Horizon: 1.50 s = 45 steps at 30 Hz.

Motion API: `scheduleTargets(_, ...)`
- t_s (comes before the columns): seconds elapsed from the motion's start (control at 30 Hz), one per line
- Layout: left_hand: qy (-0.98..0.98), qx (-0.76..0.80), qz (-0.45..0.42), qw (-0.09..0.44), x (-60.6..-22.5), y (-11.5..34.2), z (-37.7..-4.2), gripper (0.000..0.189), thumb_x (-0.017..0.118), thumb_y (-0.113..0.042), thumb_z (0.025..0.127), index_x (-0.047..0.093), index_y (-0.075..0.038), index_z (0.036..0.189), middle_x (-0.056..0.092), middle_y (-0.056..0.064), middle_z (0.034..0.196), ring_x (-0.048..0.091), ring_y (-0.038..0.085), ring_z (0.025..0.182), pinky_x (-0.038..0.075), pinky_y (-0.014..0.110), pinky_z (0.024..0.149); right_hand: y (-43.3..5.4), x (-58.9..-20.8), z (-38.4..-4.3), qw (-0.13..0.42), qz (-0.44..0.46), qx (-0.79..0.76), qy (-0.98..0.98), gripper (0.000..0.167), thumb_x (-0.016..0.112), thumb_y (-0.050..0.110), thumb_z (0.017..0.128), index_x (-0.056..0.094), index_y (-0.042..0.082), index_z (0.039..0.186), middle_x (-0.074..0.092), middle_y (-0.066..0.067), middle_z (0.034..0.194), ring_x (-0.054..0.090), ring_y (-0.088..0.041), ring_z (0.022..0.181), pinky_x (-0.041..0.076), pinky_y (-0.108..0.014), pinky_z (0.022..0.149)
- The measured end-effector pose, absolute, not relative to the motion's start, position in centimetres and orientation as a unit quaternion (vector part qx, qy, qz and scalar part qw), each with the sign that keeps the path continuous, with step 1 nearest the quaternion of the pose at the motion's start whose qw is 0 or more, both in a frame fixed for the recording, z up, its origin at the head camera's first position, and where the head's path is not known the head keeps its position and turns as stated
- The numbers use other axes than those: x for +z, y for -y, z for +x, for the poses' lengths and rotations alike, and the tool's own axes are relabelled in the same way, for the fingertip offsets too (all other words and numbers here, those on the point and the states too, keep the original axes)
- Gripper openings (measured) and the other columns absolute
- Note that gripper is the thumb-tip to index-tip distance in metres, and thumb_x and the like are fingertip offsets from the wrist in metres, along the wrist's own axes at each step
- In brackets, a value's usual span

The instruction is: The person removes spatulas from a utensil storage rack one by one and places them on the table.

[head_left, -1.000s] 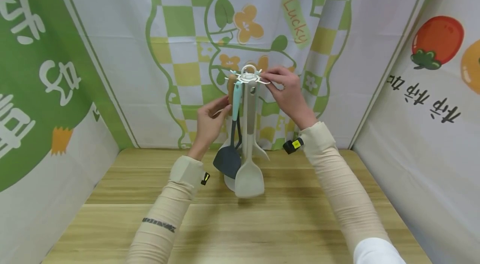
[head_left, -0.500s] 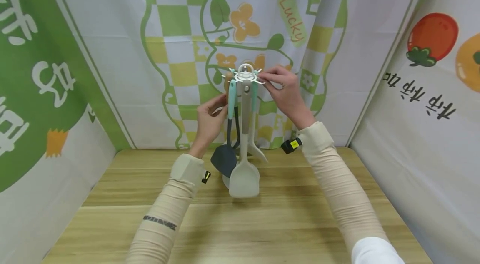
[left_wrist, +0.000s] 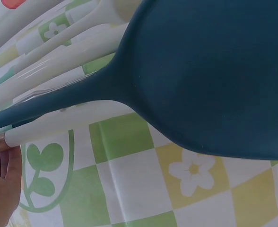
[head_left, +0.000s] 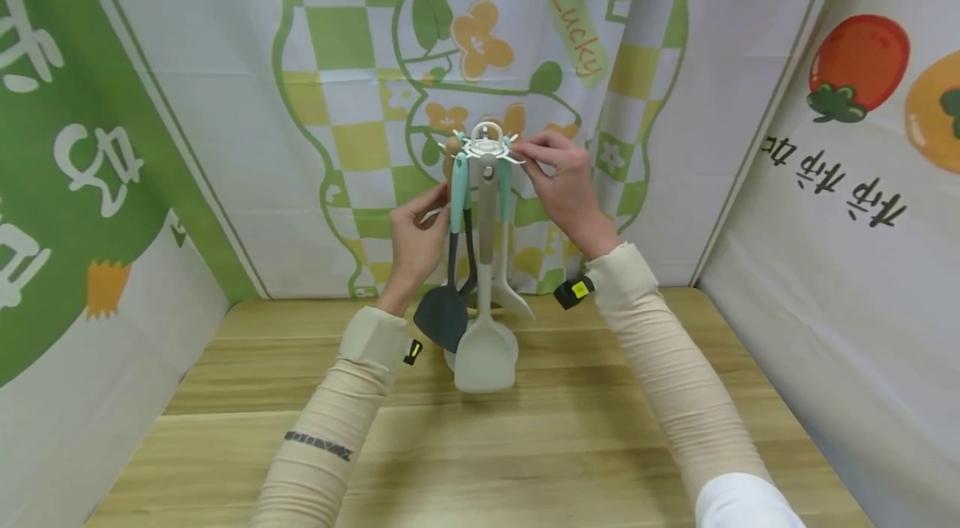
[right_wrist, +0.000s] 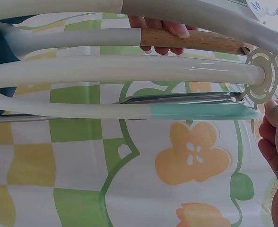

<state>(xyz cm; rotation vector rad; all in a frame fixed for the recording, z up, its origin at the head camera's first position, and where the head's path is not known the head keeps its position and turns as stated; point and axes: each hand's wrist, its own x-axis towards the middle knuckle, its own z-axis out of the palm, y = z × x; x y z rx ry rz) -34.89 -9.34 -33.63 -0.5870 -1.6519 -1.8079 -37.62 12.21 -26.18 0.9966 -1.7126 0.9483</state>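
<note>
The left hand (head_left: 417, 243) pinches the wooden handle (right_wrist: 203, 40) between thumb and fingers. The right hand (head_left: 564, 185) pinches the white rack (head_left: 486, 147) at its edge.

Above the right hand (head_left: 562, 191), the checkered cloth (head_left: 341, 37) reads "Lucky". Right of that hand, a white curtain (head_left: 832, 282) bears black characters, seemingly 柿柿如; left of the left hand (head_left: 418, 243), a green curtain (head_left: 82, 232) bears white characters, one seemingly 好.
</note>
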Motion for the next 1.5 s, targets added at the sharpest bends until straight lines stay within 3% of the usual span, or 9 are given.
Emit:
scheduleTargets(0.17,0.621,-0.684,-0.216,0.316,-33.4,9.4,-34.8,0.034,0.062,0.014,0.093,0.062,0.014,0.127,0.066,0.035,0.120,0.068,0.001,0.097,0.059,0.024,0.090,-12.1,-26.1,-37.5,0.448,0.401,0.399,0.692,0.010,0.073,-0.002,0.091,0.079,-0.006,0.098,0.074,-0.020,0.094,0.070,-0.031,0.084,0.052,-0.018,0.076)
scheduleTargets(0.43,0.616,-0.689,-0.191,0.331,-32.9,9.9,-34.8,0.034,0.065,0.011,0.093,0.066,0.008,0.126,0.068,0.032,0.118,0.067,0.003,0.095,0.059,0.019,0.085,-11.9,-26.1,-37.5,0.457,0.400,0.393,0.690,0.010,0.073,-0.001,0.091,0.079,-0.006,0.098,0.073,-0.020,0.092,0.070,-0.031,0.083,0.055,-0.025,0.075)
scheduleTargets(0.77,0.605,-0.691,-0.186,0.349,-32.7,10.4,-34.6,0.034,0.070,0.006,0.092,0.066,0.008,0.126,0.069,0.031,0.118,0.071,0.013,0.096,0.061,0.026,0.086,-12.0,-26.1,-37.5,0.459,0.398,0.393,0.690,0.010,0.072,-0.002,0.092,0.078,-0.007,0.097,0.072,-0.021,0.092,0.069,-0.031,0.081,0.056,-0.022,0.075)
scheduleTargets(1.27,0.597,-0.703,-0.155,0.354,-32.8,10.9,-34.3,0.035,0.070,0.007,0.091,0.066,0.006,0.126,0.068,0.032,0.116,0.069,0.012,0.095,0.060,0.023,0.085,-12.1,-26.0,-37.0,0.461,0.393,0.388,0.694,0.010,0.073,0.000,0.092,0.079,-0.006,0.098,0.073,-0.019,0.091,0.069,-0.030,0.082,0.055,-0.028,0.073)
scheduleTargets(1.5,0.599,-0.695,-0.149,0.370,-32.9,11.3,-34.7,0.034,0.071,0.006,0.091,0.067,0.005,0.124,0.069,0.029,0.115,0.069,0.015,0.096,0.061,0.027,0.087,-11.9,-26.1,-36.7,0.466,0.386,0.362,0.709,0.012,0.072,0.003,0.094,0.078,-0.006,0.099,0.073,-0.019,0.093,0.070,-0.029,0.085,0.058,-0.030,0.075)
